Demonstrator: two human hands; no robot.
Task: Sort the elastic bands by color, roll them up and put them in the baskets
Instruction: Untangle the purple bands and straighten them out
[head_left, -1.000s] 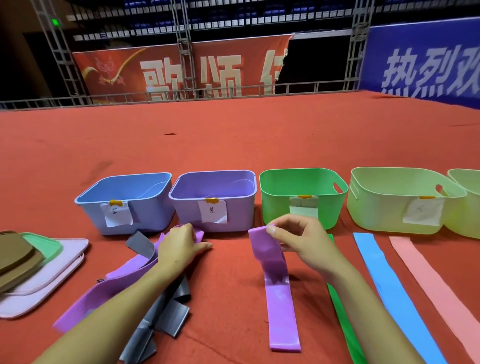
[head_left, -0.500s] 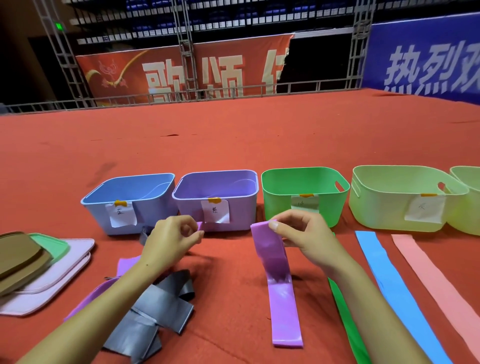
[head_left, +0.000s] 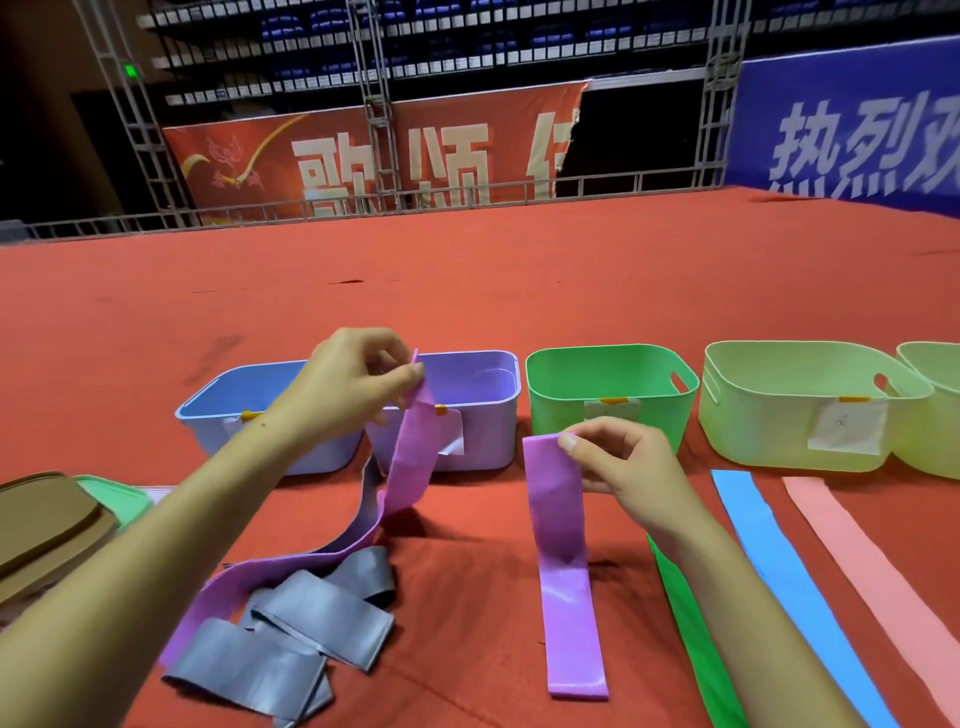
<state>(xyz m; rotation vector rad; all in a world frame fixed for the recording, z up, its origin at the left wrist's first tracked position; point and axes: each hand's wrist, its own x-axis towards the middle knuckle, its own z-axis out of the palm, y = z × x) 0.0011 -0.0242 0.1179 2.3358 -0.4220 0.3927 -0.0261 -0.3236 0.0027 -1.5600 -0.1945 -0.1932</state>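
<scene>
The left hand (head_left: 353, 384) is raised in front of the blue basket (head_left: 244, 410) and the purple basket (head_left: 483, 405), its grip closed in a pinch on the upper end of a long purple band (head_left: 410, 457). That band hangs down from the fingers, curves across the red tabletop (head_left: 467, 280) and runs under a loose heap of grey bands (head_left: 306, 634) near the left forearm.

The right hand (head_left: 623, 467) is lower, just in front of the green basket (head_left: 608, 384). Its thumb and fingers pinch the top end of a second purple band (head_left: 566, 571), lifting that end while the rest lies flat on the tabletop, pointing toward the camera.

To the right of this arm, a green band (head_left: 691, 639), a blue band (head_left: 779, 571) and a pink band (head_left: 862, 566) lie stretched out side by side. Behind them stand a pale green basket (head_left: 800, 405) and another one (head_left: 935, 415) at the frame's edge. The baskets carry paper labels on their fronts. At the far left sits a stack of lids (head_left: 57, 519), brown on top.
</scene>
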